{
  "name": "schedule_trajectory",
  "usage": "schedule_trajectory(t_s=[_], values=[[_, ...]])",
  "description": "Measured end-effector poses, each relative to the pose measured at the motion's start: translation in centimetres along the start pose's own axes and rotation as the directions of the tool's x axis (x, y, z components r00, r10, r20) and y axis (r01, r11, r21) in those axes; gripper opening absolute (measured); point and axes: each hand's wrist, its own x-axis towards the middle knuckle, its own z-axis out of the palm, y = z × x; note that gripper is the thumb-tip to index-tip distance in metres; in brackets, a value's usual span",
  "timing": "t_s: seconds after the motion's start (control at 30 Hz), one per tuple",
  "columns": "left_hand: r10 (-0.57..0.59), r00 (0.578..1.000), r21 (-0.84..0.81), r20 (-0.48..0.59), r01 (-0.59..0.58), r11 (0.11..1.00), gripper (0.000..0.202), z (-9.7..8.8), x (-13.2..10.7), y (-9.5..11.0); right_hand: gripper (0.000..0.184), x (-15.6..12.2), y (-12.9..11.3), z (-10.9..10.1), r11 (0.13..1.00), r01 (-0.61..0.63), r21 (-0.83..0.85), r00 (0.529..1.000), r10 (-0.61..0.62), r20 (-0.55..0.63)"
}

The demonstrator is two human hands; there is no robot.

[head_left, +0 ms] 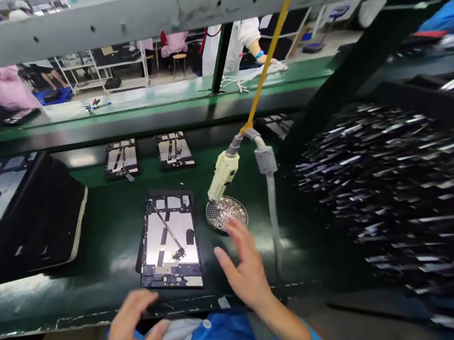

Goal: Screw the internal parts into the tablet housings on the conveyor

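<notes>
Both bare hands hang empty with fingers spread, beside an opened tablet (178, 226) at the centre of the frame.
The right hand (246, 268) reaches toward the perforated metal dish (212, 216) right of centre; a careless nudge could tip its small shiny pieces, probably screws, onto the green bench (112, 218). The electric screwdriver (225, 174) hangs over that dish on a yellow cord (273, 47), so a swing might knock it too. The left hand (131, 333), lower left of centre, could snag the tablet's loose-looking flex strip (167, 226). Whether the right fingertips touch the dish cannot be told; the driver's tip is hard to make out, the dark pile (400, 186) at right is motion-blurred, and the left stack (48, 210) is cut off.
</notes>
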Motion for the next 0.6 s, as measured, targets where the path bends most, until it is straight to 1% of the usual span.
schedule_trajectory(t_s=[0.03, 0.07, 0.1, 0.13, 0.17, 0.23, 0.27, 0.33, 0.4, 0.43, 0.5, 0.57, 0.6], values=[[0.076, 0.995, 0.171, -0.066, -0.064, 0.983, 0.057, -1.5, 1.2, 0.0, 0.047, -1.8, 0.0, 0.1, 0.999, -0.05, -0.001, 0.994, 0.049, 0.102], [0.12, 0.99, 0.309, -0.07, -0.093, 0.947, 0.074, -2.7, 2.7, -0.1, 0.048, -3.5, -0.1, 0.4, 0.997, -0.082, -0.009, 0.98, 0.082, 0.18], [0.142, 0.989, 0.404, -0.044, -0.112, 0.908, 0.087, -3.5, 4.1, -0.2, 0.052, -4.8, -0.4, 0.8, 0.995, -0.094, -0.027, 0.963, 0.098, 0.25], [0.144, 0.989, 0.458, 0.018, -0.136, 0.878, 0.095, -3.9, 5.3, -0.4, 0.056, -5.9, -0.7, 1.3, 0.995, -0.086, -0.043, 0.949, 0.095, 0.301], [0.144, 0.985, 0.474, 0.099, -0.174, 0.863, 0.097, -3.9, 6.3, -0.6, 0.06, -6.7, -1.0, 1.8, 0.996, -0.07, -0.057, 0.941, 0.085, 0.329], [0.168, 0.955, 0.434, 0.243, -0.262, 0.862, 0.087, -3.3, 7.5, -1.3, 0.066, -7.4, -1.7, 2.8, 0.995, -0.051, -0.086, 0.94, 0.077, 0.332], [0.188, 0.941, 0.405, 0.282, -0.294, 0.866, 0.079, -2.8, 7.8, -1.5, 0.067, -7.3, -1.9, 3.1, 0.993, -0.053, -0.103, 0.946, 0.083, 0.313], [0.203, 0.924, 0.375, 0.324, -0.323, 0.869, 0.064, -2.1, 8.1, -1.8, 0.068, -6.6, -1.8, 3.4, 0.989, -0.066, -0.133, 0.959, 0.1, 0.265], [0.176, 0.917, 0.381, 0.358, -0.315, 0.869, 0.056, -1.9, 8.5, -1.3, 0.063, -5.2, -1.0, 3.1, 0.989, -0.078, -0.128, 0.969, 0.105, 0.223], [0.162, 0.918, 0.394, 0.362, -0.308, 0.866, 0.055, -2.0, 8.8, -0.6, 0.058, -4.3, -0.4, 2.9, 0.99, -0.091, -0.106, 0.973, 0.111, 0.204], [0.162, 0.927, 0.426, 0.339, -0.304, 0.852, 0.055, -2.1, 9.8, 1.3, 0.044, -2.8, 0.6, 2.3, 0.989, -0.143, -0.035, 0.975, 0.147, 0.165], [0.21, 0.93, 0.461, 0.302, -0.336, 0.821, 0.052, -1.6, 11.0, 3.7, 0.034, -1.7, 1.3, 1.8, 0.981, -0.194, 0.022, 0.973, 0.19, 0.13], [0.241, 0.924, 0.484, 0.296, -0.363, 0.796, 0.046, -1.0, 11.5, 4.8, 0.031, -1.3, 1.5, 1.7, 0.979, -0.202, 0.032, 0.973, 0.197, 0.117]])
